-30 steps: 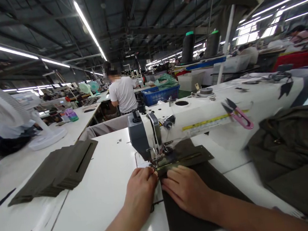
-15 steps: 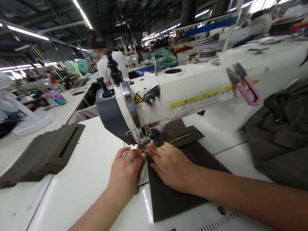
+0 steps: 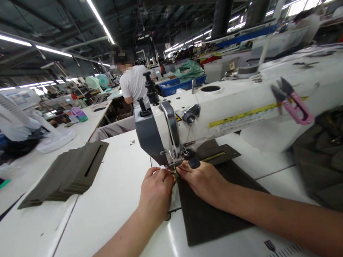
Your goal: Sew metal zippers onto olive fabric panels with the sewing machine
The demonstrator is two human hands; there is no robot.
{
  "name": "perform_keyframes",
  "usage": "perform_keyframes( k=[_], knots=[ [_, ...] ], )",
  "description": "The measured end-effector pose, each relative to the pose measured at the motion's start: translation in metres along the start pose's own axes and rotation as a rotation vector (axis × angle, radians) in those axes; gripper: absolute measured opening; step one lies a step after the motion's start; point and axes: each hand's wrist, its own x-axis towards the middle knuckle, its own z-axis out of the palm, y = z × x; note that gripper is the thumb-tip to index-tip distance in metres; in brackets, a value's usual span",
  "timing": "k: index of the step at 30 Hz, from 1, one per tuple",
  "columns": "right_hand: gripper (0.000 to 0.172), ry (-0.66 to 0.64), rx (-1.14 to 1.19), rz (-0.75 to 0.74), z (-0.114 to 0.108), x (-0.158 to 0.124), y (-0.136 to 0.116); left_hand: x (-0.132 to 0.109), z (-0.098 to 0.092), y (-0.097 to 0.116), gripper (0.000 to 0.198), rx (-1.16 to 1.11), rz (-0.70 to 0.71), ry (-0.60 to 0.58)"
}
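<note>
My left hand (image 3: 157, 191) is closed just left of the presser foot (image 3: 173, 166), its fingertips pinched at a small gold-coloured bit of zipper. My right hand (image 3: 203, 181) bends its fingers together at the edge of a dark olive fabric panel (image 3: 217, 216), close by the foot. What lies right under the fingertips is mostly hidden. The panel spreads flat beneath my right hand and forearm. Behind that hand, a gold-toothed zipper (image 3: 215, 156) shows in a dark fabric strip. The white sewing machine (image 3: 235, 103) stands over the work.
A fanned stack of olive pieces (image 3: 68, 172) lies on the left of the white table (image 3: 113, 216). Pink-handled thread snips (image 3: 296, 106) sit against the machine arm. Dark bunched fabric (image 3: 334, 159) is at right. A person in white (image 3: 135, 84) works beyond, near a white fan (image 3: 55, 139).
The view has shifted, so everything sits further right. My right fingers, flatter on the fabric before, are now more bent and drawn together by the presser foot. My left hand stays beside it.
</note>
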Motion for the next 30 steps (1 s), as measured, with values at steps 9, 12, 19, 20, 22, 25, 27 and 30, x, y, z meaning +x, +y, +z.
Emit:
perform_keyframes(
  k=[9, 12, 19, 20, 22, 25, 27, 30],
  knots=[
    [0.020, 0.044, 0.002, 0.028, 0.002, 0.000, 0.000, 0.000, 0.002, 0.000, 0.021, 0.013, -0.012, 0.048],
    [0.021, 0.072, 0.002, 0.045, 0.002, 0.002, -0.003, 0.000, 0.004, 0.000, 0.020, 0.020, -0.019, 0.074],
    [0.015, 0.037, 0.023, 0.004, -0.009, 0.001, 0.007, -0.002, 0.005, -0.005, 0.013, -0.030, -0.051, 0.096],
    [0.018, 0.057, -0.007, 0.005, -0.012, -0.005, 0.015, -0.003, 0.003, -0.006, 0.014, -0.047, -0.045, 0.095],
    [0.030, 0.120, -0.126, 0.049, -0.018, -0.024, 0.030, -0.007, -0.003, -0.006, 0.016, -0.098, -0.020, 0.102],
    [0.039, 0.137, -0.270, 0.054, -0.021, -0.067, 0.033, -0.022, -0.014, 0.004, 0.021, -0.191, 0.032, 0.144],
    [0.045, 0.095, -0.258, -0.039, -0.023, -0.095, 0.015, -0.036, -0.023, 0.016, 0.024, -0.251, 0.097, 0.180],
    [0.036, 0.049, -0.089, -0.072, -0.032, -0.116, -0.026, -0.047, -0.038, 0.036, 0.027, -0.318, 0.134, 0.174]
  ],
)
